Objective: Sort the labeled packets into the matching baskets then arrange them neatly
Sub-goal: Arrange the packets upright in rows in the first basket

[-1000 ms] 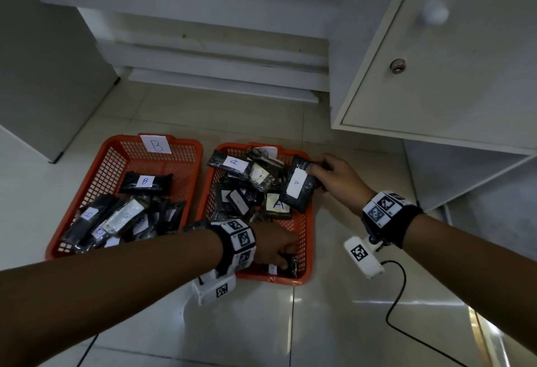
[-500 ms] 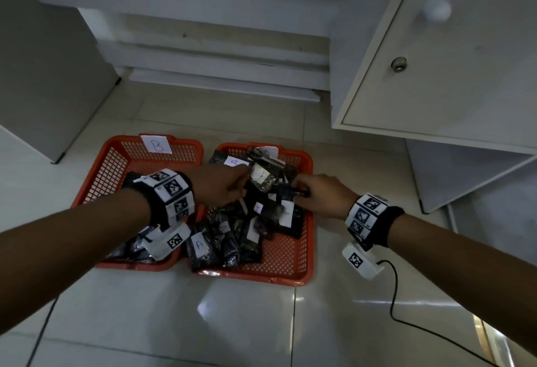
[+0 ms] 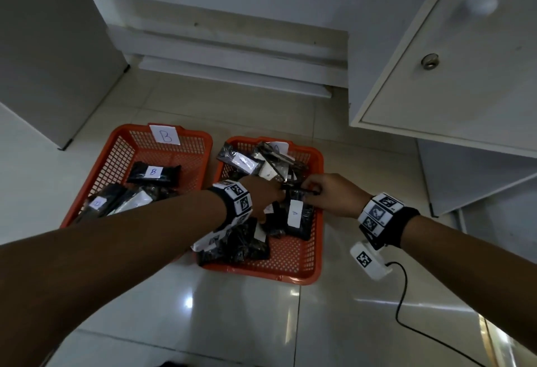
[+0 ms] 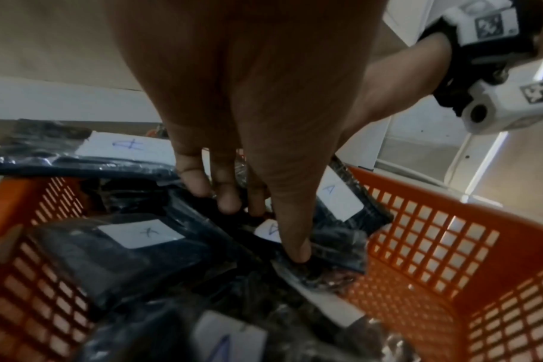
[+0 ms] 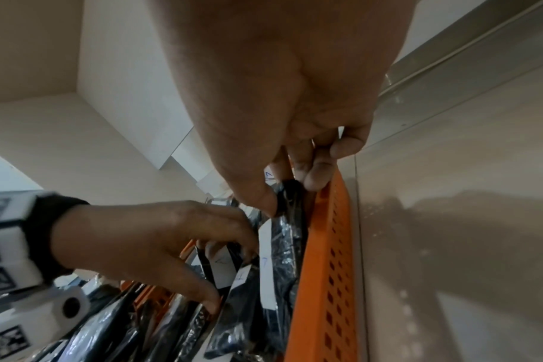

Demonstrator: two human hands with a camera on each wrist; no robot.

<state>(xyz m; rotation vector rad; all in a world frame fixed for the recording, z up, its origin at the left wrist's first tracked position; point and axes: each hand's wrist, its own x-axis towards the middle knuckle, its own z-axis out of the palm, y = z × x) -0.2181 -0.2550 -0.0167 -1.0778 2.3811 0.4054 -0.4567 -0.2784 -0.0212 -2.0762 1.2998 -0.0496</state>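
Observation:
Two orange baskets sit side by side on the tiled floor. Basket B (image 3: 116,163) on the left carries a paper tag B (image 3: 167,135) and several black packets, one marked B (image 3: 154,171). Basket A (image 3: 290,276) on the right holds several black packets with white A labels. My right hand (image 3: 309,192) pinches the top edge of an A packet (image 3: 295,212) that stands against the basket's right wall (image 5: 326,269). Just beside it, my left hand (image 3: 273,203) reaches down among the packets, thumb and fingers curled on an A packet (image 4: 335,247).
A white cabinet door (image 3: 436,75) with a knob hangs over the floor at the right. More white furniture (image 3: 43,46) stands at the left, and a low step (image 3: 232,55) runs along the back. A black cable (image 3: 401,302) trails from my right wrist.
My left hand went from the near end of basket A to its far left, then to the middle beside the right hand. The right hand drew its packet nearer along the right wall.

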